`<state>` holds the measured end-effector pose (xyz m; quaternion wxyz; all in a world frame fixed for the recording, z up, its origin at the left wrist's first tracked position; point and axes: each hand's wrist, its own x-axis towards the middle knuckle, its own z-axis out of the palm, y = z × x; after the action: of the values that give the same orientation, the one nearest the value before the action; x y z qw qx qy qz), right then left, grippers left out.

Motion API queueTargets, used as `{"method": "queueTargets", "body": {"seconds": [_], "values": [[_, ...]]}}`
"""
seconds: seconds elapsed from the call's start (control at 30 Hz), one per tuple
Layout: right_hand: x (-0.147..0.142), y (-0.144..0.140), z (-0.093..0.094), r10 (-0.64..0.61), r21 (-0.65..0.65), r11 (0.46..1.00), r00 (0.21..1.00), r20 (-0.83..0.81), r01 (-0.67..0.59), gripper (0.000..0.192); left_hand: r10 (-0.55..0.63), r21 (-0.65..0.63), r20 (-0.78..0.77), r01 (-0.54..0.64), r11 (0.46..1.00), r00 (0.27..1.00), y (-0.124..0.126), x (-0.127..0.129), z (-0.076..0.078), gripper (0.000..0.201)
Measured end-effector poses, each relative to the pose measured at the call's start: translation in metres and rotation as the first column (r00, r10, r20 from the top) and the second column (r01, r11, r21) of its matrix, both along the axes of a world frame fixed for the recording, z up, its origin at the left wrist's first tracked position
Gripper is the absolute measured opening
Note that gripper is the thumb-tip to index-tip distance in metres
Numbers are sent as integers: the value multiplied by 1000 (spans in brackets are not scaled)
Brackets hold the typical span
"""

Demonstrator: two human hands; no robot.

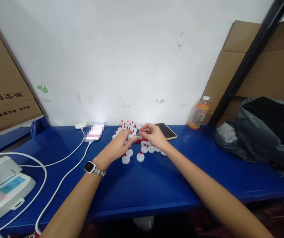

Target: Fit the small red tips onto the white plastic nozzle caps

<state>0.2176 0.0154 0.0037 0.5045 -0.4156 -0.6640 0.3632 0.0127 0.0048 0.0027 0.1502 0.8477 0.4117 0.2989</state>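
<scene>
at frame centre, left hand (118, 145) fingers pinch a small white plastic cap (131, 135); right hand (153, 135) fingers close at its edge; many red-tipped white caps (140, 156) stand finished on the blue counter (156, 181), loose red pieces (139, 140) remain

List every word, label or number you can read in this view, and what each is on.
Cardboard box, left: large printed characters and a smaller row below, seen upside down, not legible.
White label on the black plastic bag: too small to read.
Orange drink bottle: label blurred.
Lit phone screen: blurred out.
Smartwatch: face dark.
</scene>
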Motion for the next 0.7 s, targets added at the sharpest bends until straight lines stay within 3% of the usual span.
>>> {"method": "queueTargets", "body": {"seconds": [0.1,0.2,0.37,0.5,0.7], "values": [[-5,1,-2,8,-40,999,985,-170,-15,32,-15,19,-2,15,1000,1000,-1,1,-1,42],[-10,-1,-3,-9,-50,999,974,-224,-2,34,-18,50,-25,19,999,1000,-2,2,0,42],[-12,-3,-1,3,-17,1000,974,-225,-7,39,-48,49,-42,50,998,998,-8,6,6,39],[-5,-6,9,80,-46,995,969,-232,-93,38,-111,109,-72,119,987,991,-16,9,11,35],[4,-9,19,157,-111,977,968,-195,-181,34,-99,147,-137,119,982,986,-21,10,14,37]]}}
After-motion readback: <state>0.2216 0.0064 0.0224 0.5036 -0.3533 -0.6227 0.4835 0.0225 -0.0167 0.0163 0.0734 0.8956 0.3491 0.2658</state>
